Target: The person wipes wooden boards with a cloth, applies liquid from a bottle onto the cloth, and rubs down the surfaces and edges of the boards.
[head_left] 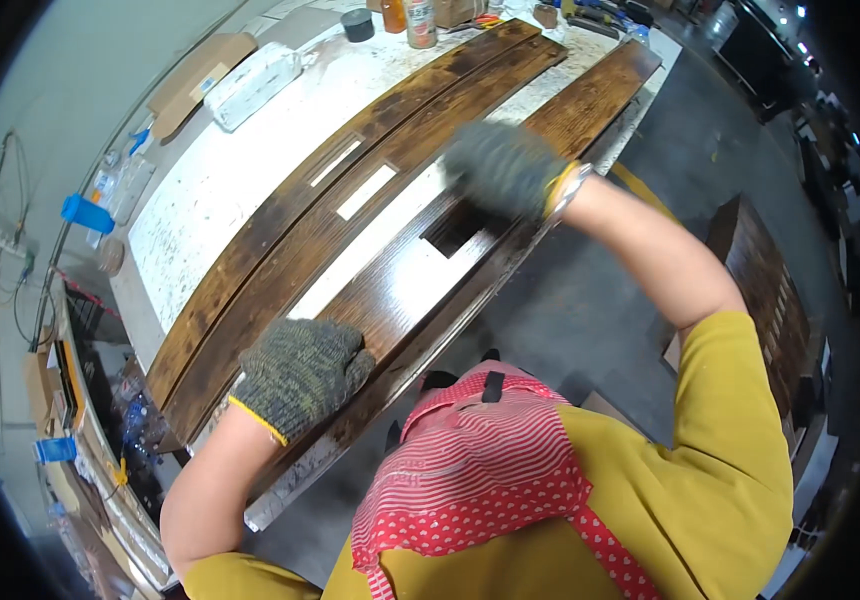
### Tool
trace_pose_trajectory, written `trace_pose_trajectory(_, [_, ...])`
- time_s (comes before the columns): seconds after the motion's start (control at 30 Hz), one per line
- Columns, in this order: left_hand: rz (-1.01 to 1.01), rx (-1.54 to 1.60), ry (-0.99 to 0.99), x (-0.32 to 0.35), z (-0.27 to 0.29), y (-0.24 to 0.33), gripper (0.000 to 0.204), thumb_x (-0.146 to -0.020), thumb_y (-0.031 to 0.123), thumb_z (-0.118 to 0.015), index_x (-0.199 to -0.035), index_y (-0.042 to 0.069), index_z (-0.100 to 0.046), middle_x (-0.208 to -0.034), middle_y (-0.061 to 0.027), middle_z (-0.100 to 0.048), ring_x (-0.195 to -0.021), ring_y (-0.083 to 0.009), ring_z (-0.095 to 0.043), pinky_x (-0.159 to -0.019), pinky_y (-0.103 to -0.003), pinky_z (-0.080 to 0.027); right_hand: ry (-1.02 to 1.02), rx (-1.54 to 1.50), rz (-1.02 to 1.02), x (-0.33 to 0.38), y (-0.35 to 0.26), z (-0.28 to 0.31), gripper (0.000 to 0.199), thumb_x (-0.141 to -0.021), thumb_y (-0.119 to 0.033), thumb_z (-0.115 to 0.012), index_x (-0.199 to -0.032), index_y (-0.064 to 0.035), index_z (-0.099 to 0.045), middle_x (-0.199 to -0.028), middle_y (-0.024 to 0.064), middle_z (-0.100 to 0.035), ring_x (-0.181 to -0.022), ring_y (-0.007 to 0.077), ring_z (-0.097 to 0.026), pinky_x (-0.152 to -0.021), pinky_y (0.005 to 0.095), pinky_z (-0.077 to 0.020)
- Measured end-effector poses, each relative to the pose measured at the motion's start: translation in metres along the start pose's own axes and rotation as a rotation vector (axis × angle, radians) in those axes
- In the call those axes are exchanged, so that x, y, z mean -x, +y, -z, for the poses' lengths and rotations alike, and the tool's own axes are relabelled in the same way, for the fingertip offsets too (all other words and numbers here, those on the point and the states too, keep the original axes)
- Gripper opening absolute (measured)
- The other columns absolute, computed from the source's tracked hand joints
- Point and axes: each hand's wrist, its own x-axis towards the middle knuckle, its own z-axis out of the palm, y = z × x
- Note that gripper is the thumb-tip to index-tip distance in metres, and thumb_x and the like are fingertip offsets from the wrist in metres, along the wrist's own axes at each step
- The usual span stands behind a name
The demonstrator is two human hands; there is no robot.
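A brown-stained wooden board (375, 300) with a rectangular cutout lies along the near edge of the white-covered table (185, 240). My left hand (300, 378), in a dark knitted glove with a yellow cuff, is closed over its left part. Blurred by motion, my gloved right hand (505, 168) is over the same board, just beyond the cutout. Its fingers are smeared, and whether it holds anything is hidden. Two more stained boards, a middle one (285, 262) and a far one (270, 218), lie alongside, each with a slot.
A spray can (420, 25) and a dark jar (357, 25) stand at the far edge. Hand tools (595, 25) lie at the far right. On the left are a white wrapped block (253, 88), cardboard (200, 85) and a blue container (87, 214). A dark slotted panel (762, 290) leans at right.
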Motion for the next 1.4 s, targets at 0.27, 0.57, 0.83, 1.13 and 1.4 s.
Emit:
trace_pose_trajectory(0.27, [-0.063,-0.008,-0.084,-0.017,0.007,-0.004,0.034,-0.091,0.038,-0.054,-0.089,0.008,-0.068,-0.083,-0.0179,-0.068,-0.080,-0.0362,-0.066,-0.076,-0.046,-0.051,0.043,0.041,0.025,0.010,0.021,-0.003,0.018,-0.078,-0.017,-0.058,-0.071,-0.0050,-0.069,-0.075,0.0178,-0.067,-0.074,0.0350,-0.065,-0.074,0.0444,-0.0514])
trace_pose_trajectory(0.57, [-0.002,0.026,-0.215,-0.021,0.030,0.012,0.035,-0.091,0.041,-0.054,-0.088,0.009,-0.068,-0.081,-0.0165,-0.068,-0.080,-0.0352,-0.066,-0.075,-0.045,-0.052,-0.075,0.336,-0.332,0.036,0.158,0.021,0.018,-0.083,-0.028,-0.066,-0.092,-0.0124,-0.071,-0.093,0.0124,-0.063,-0.090,0.0321,-0.063,-0.076,0.0432,-0.0518])
trace_pose_trajectory(0.83, [0.027,0.029,0.248,-0.145,0.042,0.060,0.033,-0.091,0.036,-0.057,-0.089,0.004,-0.067,-0.083,-0.0198,-0.066,-0.078,-0.0376,-0.064,-0.070,-0.045,-0.050,-0.080,-0.050,0.094,0.030,0.120,0.006,0.011,-0.079,-0.021,-0.062,-0.080,-0.0097,-0.065,-0.083,0.0125,-0.060,-0.085,0.0321,-0.061,-0.077,0.0432,-0.0500])
trace_pose_trajectory(1.13, [0.273,-0.102,0.026,-0.179,0.053,0.071,0.032,-0.091,0.036,-0.056,-0.089,0.006,-0.066,-0.083,-0.0187,-0.067,-0.083,-0.0379,-0.064,-0.076,-0.048,-0.050,0.074,-0.010,0.162,0.042,0.200,0.024,0.014,-0.079,-0.021,-0.064,-0.077,-0.0076,-0.063,-0.087,0.0134,-0.060,-0.085,0.0323,-0.061,-0.076,0.0440,-0.0495])
trace_pose_trajectory(1.4, [0.258,-0.125,-0.020,-0.184,0.068,0.083,0.036,-0.090,0.041,-0.058,-0.091,0.007,-0.068,-0.082,-0.0194,-0.067,-0.080,-0.0379,-0.066,-0.073,-0.047,-0.051,0.045,0.221,-0.178,0.078,0.311,0.037,0.019,-0.085,-0.026,-0.063,-0.085,-0.0079,-0.066,-0.087,0.0151,-0.060,-0.084,0.0326,-0.061,-0.077,0.0445,-0.0500])
